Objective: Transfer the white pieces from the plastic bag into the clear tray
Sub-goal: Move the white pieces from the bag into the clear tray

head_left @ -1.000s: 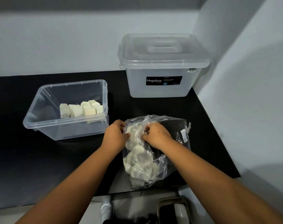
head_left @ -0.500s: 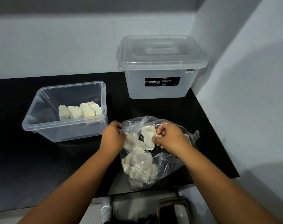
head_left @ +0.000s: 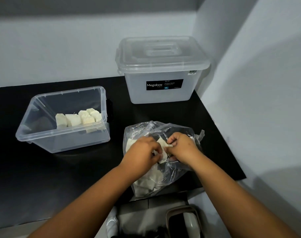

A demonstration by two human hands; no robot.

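White pieces (head_left: pixel 161 146) being pinched between both hands at the mouth of the bag (head_left: pixel 163 169), head view. Left hand (head_left: pixel 143 155) curling fingers round the near edge of one piece; right hand (head_left: pixel 182 148) pinching its far edge, thumb and forefinger pressed together on it. Possibly two pieces stuck together there, hard telling through the crumpled plastic. More pieces lying lower in the bag, bunched toward the near end, hanging slightly past the edge of the black counter (head_left: pixel 60 177). Bag lying just right of the tray (head_left: pixel 64 134), not touching it. Tray sitting open on the counter, holding a cluster of pieces (head_left: pixel 77 118) packed upright against its right wall. Lidded box (head_left: pixel 163 69) labelled Megabox standing behind, in the corner by the wall.
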